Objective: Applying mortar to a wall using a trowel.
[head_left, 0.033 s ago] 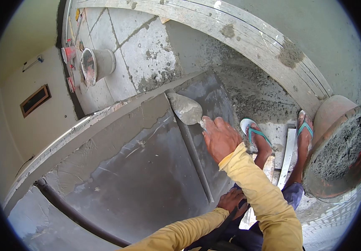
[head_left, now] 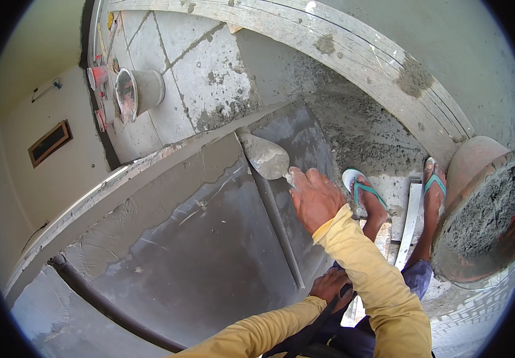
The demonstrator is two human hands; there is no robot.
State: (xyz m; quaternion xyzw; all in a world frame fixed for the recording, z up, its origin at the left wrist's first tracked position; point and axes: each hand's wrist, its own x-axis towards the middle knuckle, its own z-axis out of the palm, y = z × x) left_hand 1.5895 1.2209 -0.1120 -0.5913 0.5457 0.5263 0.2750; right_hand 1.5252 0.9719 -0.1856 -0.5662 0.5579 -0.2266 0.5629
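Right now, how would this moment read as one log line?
right grip: closed on trowel; trowel: over upper end of dark strip; left grip: at dark trousers, contents unclear; bucket: grey mortar inside

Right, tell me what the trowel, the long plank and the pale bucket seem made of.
Trowel: probably metal, dull, its thin blade smeared grey.
Plank: wood, rough and weathered, showing lengthwise cracks.
Bucket: likely plastic, matte and stained, judging by its smooth, pale wall; metal isn't ruled out.
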